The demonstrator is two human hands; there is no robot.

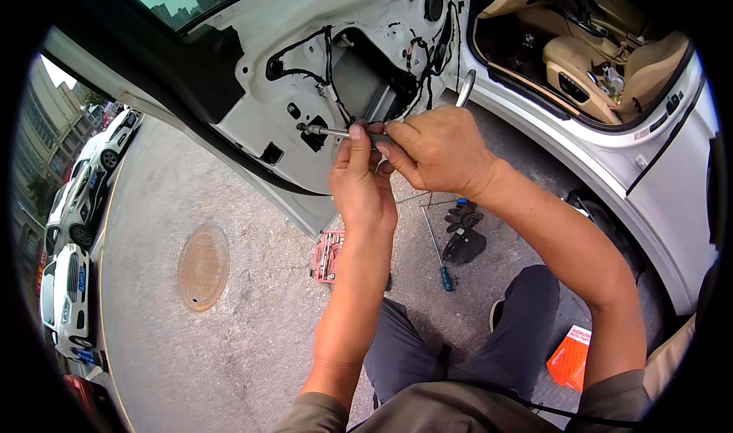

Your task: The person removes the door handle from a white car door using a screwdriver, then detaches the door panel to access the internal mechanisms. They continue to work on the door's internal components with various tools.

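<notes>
A bare white car door [263, 116], its inner trim off, stands open in front of me. My right hand [443, 149] is closed around the grip of a socket wrench [330, 131]; a silver bar sticks out above that hand. With thumb and fingers, my left hand [363, 169] pinches the wrench's shaft near its middle. The socket end points left and meets the door panel beside a small dark opening. Whether it sits on a fastener is too small to tell. Black wiring [330, 63] runs across the panel above my hands, around a large opening.
Below lie a red socket case [328, 257], a long screwdriver [445, 276], dark gloves [464, 242] and an orange-red package [571, 360]. A manhole cover [204, 267] is at left. The car's beige seat [592, 70] shows at right. Parked cars [69, 295] line the far left.
</notes>
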